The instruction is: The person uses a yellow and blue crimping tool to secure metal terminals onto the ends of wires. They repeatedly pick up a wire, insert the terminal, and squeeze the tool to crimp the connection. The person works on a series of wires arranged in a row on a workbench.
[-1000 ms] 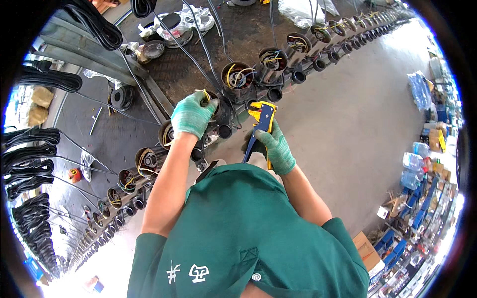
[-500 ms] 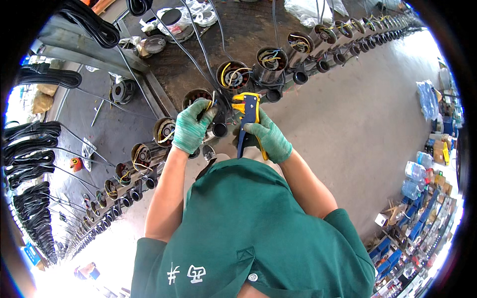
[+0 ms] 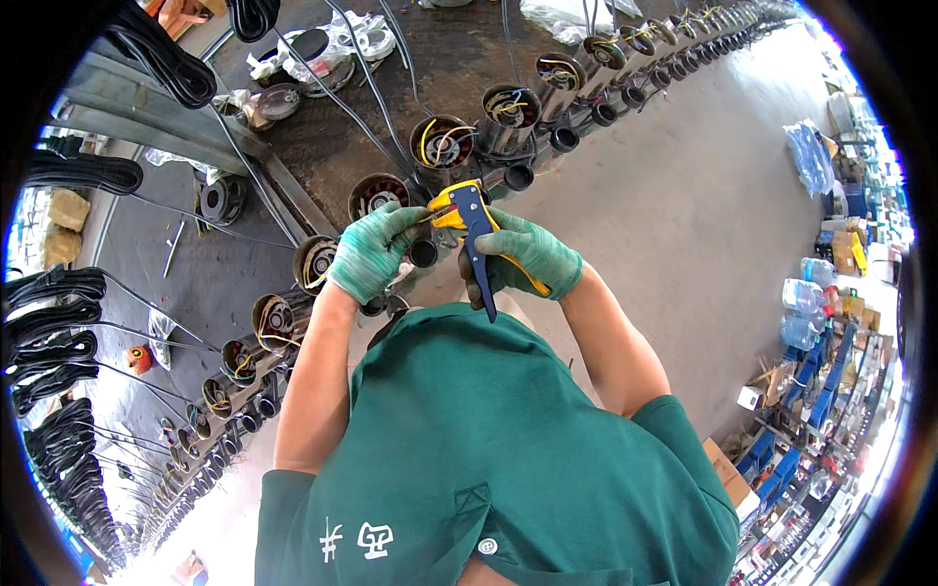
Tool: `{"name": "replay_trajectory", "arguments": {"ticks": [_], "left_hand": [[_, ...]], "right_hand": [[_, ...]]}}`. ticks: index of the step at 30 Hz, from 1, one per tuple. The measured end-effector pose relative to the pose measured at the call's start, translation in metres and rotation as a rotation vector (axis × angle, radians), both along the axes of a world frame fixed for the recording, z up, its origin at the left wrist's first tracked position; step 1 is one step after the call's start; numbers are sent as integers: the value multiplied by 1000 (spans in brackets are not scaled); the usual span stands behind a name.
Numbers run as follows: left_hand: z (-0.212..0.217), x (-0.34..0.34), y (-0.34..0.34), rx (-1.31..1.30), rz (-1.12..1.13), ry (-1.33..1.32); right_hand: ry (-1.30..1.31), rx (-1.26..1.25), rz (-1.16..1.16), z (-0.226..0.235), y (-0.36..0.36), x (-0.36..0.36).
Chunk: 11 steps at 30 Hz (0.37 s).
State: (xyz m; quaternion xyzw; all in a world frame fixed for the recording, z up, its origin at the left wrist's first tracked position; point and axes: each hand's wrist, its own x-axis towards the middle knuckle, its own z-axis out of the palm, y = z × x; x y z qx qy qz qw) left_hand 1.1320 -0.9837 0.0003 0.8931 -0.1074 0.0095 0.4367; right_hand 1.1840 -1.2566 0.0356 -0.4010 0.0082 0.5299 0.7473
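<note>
My right hand [image 3: 535, 256], in a green glove with dark fingertips, is wrapped round a yellow and dark blue wire stripper [image 3: 476, 227]. The tool's yellow jaws point up and left, at the fingertips of my left hand [image 3: 369, 252]. That hand, gloved too, pinches a thin wire [image 3: 424, 217] whose end lies at the jaws; whether they have closed on it is too small to tell. Just beyond my left fingers stands an open metal motor housing [image 3: 377, 191] with windings inside. Another housing [image 3: 443, 145], with yellow and white wires sticking out, is farther up.
Motor housings [image 3: 511, 107] with short black pipes [image 3: 519, 177] form a long curved row along the dark bench [image 3: 420, 54]. Bundled black cables [image 3: 68, 283] hang at the left, leads stretching to the row. Right, beyond grey floor [image 3: 674, 234], are plastic bottles [image 3: 803, 295] and blue bins [image 3: 782, 469].
The wire stripper has tilted left, and its jaws have come to the wire at my left fingertips. My left hand has turned toward the tool. The whole view has shifted slightly.
</note>
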Motion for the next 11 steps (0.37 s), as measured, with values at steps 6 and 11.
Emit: {"name": "replay_trajectory", "arguments": {"ticks": [6, 11], "left_hand": [[-1, 0, 2, 34, -7, -20], [-2, 1, 5, 52, -22, -57]], "right_hand": [[3, -1, -16, -2, 6, -6], [-3, -29, -10, -12, 5, -4]]}}
